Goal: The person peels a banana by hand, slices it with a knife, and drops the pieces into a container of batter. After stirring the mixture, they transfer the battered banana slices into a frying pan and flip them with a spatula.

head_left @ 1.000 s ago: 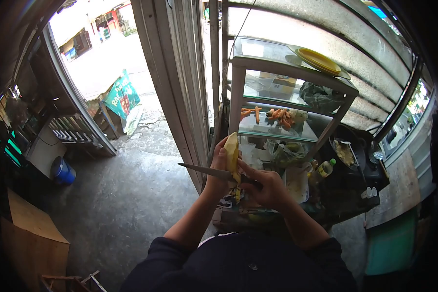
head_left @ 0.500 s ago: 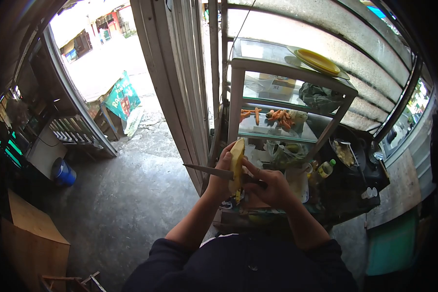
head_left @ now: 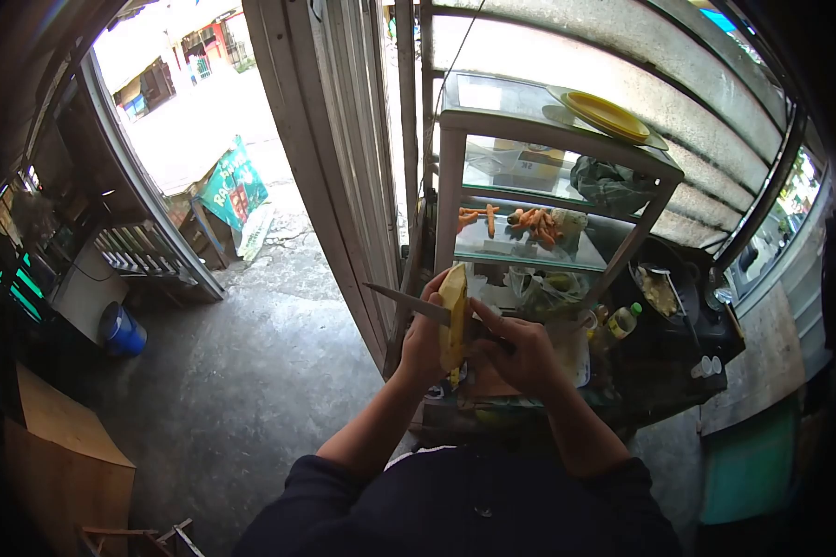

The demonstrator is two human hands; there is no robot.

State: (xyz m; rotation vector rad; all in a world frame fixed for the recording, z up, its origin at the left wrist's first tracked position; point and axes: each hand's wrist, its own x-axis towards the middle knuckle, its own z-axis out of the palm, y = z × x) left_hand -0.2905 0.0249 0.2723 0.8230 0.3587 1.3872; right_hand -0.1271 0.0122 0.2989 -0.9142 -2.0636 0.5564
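My left hand (head_left: pixel 422 345) is closed around a long, pale-yellow fruit or vegetable (head_left: pixel 454 302), held upright. Its exact kind does not show clearly. In my right hand (head_left: pixel 522 357) is a knife (head_left: pixel 401 299), gripped by its dark handle. The blade crosses the yellow piece and its tip points out to the left, past my left hand. Below the hands, partly hidden by them, lies a brown board (head_left: pixel 492 382). A pale tray (head_left: pixel 581 357) sits beside it on the right.
Just beyond my hands stands a glass-shelved cabinet (head_left: pixel 450 176) with carrot-like orange pieces (head_left: pixel 537 225) and a plastic bag (head_left: pixel 553 295). Yellow plates (head_left: pixel 608 116) lie on top. A green-capped bottle (head_left: pixel 622 322) and a pan (head_left: pixel 658 292) are to the right. A blue bucket (head_left: pixel 122 330) stands left.
The knife has shifted slightly right and its blade now tilts more, with the tip higher. Both hands keep their grip and stay in nearly the same place.
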